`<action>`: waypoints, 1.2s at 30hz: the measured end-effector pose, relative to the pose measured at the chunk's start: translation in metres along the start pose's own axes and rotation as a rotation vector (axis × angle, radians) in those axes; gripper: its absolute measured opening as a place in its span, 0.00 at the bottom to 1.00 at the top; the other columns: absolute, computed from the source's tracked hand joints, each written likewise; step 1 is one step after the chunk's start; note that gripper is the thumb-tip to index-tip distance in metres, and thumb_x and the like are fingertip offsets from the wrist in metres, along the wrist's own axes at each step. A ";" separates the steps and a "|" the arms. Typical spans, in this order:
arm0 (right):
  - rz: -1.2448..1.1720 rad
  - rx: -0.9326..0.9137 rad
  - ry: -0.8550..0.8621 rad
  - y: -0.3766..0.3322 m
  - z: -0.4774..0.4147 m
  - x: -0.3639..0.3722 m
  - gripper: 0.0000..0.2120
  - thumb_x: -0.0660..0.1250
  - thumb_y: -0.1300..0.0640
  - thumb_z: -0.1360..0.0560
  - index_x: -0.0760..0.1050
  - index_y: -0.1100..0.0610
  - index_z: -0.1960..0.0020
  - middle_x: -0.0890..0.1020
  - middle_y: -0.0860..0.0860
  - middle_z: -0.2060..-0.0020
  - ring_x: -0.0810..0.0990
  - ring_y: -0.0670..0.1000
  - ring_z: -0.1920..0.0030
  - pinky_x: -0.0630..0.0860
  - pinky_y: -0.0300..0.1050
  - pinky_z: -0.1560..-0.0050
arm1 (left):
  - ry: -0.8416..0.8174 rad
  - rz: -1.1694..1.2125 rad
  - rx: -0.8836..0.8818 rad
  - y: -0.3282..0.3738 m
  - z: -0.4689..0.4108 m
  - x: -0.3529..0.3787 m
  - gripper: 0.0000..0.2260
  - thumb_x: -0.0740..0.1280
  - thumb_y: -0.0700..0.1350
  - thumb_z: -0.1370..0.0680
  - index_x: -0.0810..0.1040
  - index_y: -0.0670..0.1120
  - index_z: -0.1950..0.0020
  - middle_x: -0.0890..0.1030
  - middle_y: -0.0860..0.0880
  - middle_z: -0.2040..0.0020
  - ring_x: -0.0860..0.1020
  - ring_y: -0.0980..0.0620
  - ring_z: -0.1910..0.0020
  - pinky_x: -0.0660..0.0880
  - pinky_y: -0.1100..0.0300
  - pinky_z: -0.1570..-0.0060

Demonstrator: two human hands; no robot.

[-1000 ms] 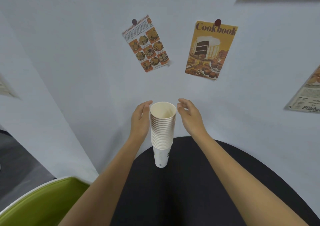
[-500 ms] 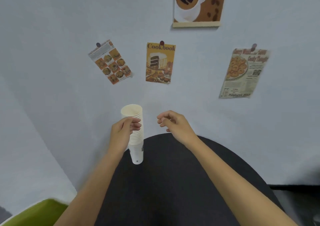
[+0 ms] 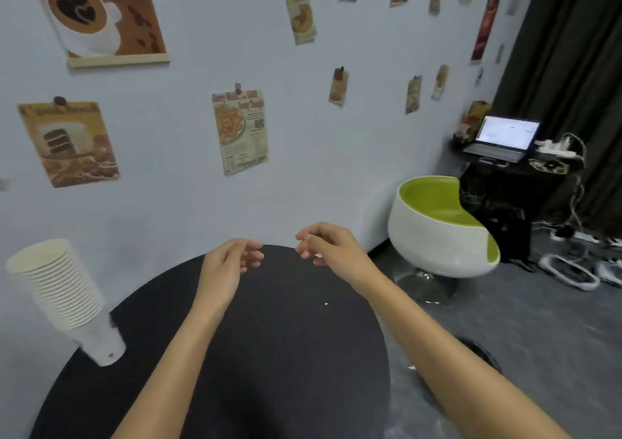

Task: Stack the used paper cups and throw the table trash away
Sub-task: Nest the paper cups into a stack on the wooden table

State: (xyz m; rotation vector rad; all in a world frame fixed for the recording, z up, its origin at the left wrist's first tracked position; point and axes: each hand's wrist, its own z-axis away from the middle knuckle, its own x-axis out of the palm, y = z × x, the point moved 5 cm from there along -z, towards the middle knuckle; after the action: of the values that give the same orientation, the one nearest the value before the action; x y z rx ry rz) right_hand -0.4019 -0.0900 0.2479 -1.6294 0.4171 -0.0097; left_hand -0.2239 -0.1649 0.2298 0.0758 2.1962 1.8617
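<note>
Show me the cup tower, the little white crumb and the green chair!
cup stack (image 3: 59,287): head view, on the stacked rims.
white crumb (image 3: 325,303): head view, on the speck.
green chair (image 3: 437,247): head view, on its white shell.

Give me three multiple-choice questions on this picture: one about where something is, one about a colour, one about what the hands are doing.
1. Where is the cup stack?
A. on the table, at its left
B. on the floor
C. on a shelf
2. What colour is the inside of the chair?
A. red
B. green
C. black
3. What do the left hand and right hand hold?
A. a cup each
B. a napkin
C. nothing

1 A: it stands near the black top's left rim.
2 B: the white shell is lined green.
3 C: both hover empty, fingers loosely curled.
</note>
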 end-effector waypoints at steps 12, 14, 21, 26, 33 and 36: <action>-0.049 0.067 0.564 0.032 0.192 -0.221 0.07 0.59 0.64 0.21 0.76 0.61 0.50 0.80 0.53 0.64 0.77 0.43 0.67 0.72 0.31 0.65 | -0.618 0.175 0.086 0.065 0.104 0.276 0.15 0.56 0.38 0.17 0.82 0.40 0.54 0.82 0.45 0.62 0.79 0.60 0.69 0.73 0.72 0.65; -0.048 0.084 0.670 0.037 0.237 -0.257 0.07 0.59 0.65 0.21 0.76 0.62 0.51 0.80 0.53 0.65 0.76 0.43 0.68 0.71 0.32 0.66 | -0.734 0.213 0.076 0.075 0.136 0.328 0.16 0.56 0.38 0.17 0.81 0.41 0.56 0.82 0.45 0.63 0.79 0.58 0.69 0.73 0.72 0.66; 0.003 0.141 0.987 0.053 0.404 -0.377 0.08 0.59 0.65 0.21 0.76 0.59 0.53 0.80 0.51 0.65 0.75 0.41 0.70 0.69 0.31 0.67 | -1.051 0.296 0.112 0.118 0.280 0.485 0.17 0.55 0.37 0.17 0.80 0.43 0.58 0.81 0.52 0.69 0.78 0.62 0.70 0.73 0.72 0.67; 0.043 0.168 1.171 0.063 0.517 -0.442 0.08 0.60 0.64 0.21 0.77 0.58 0.54 0.80 0.51 0.65 0.75 0.45 0.66 0.70 0.33 0.66 | -1.245 0.340 0.142 0.146 0.385 0.577 0.16 0.55 0.36 0.17 0.80 0.40 0.56 0.81 0.51 0.69 0.77 0.63 0.72 0.71 0.73 0.68; 0.038 0.269 1.445 0.079 0.662 -0.499 0.08 0.59 0.63 0.21 0.77 0.59 0.52 0.80 0.49 0.66 0.77 0.45 0.66 0.70 0.33 0.64 | -1.507 0.364 0.163 0.173 0.522 0.680 0.15 0.55 0.36 0.17 0.80 0.40 0.55 0.80 0.44 0.64 0.78 0.62 0.71 0.71 0.73 0.67; 0.045 0.303 1.559 0.083 0.713 -0.521 0.08 0.59 0.63 0.21 0.78 0.59 0.53 0.80 0.49 0.66 0.77 0.44 0.66 0.70 0.35 0.63 | -1.609 0.367 0.164 0.187 0.578 0.717 0.15 0.55 0.36 0.17 0.81 0.38 0.54 0.80 0.47 0.66 0.78 0.62 0.71 0.71 0.73 0.67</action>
State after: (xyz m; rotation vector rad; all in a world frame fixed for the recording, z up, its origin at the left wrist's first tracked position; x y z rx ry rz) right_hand -0.7285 0.7340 0.2137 -1.0167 1.5183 -1.2942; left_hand -0.8058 0.5723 0.2109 1.4589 1.1010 0.9106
